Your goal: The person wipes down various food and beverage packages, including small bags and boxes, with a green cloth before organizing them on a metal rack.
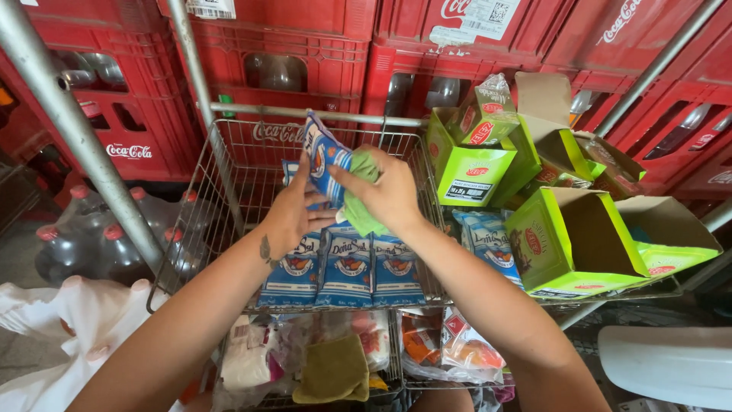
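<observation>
My left hand (293,210) grips a blue-and-white packet (324,152) and holds it upright above a wire basket (236,164). Pressed against that packet's side is a green cloth (360,200), which my right hand (390,191) holds. Directly below both hands, three matching blue-and-white packets (347,267) lie side by side in the basket.
Open lime-green cartons (568,244) (476,156) sit in the basket to the right, with another blue packet (484,236) beside them. Red bottle crates (305,57) stack behind. Dark bottles with red caps (107,244) stand at left. Bagged goods and an olive cloth (333,370) fill the lower shelf.
</observation>
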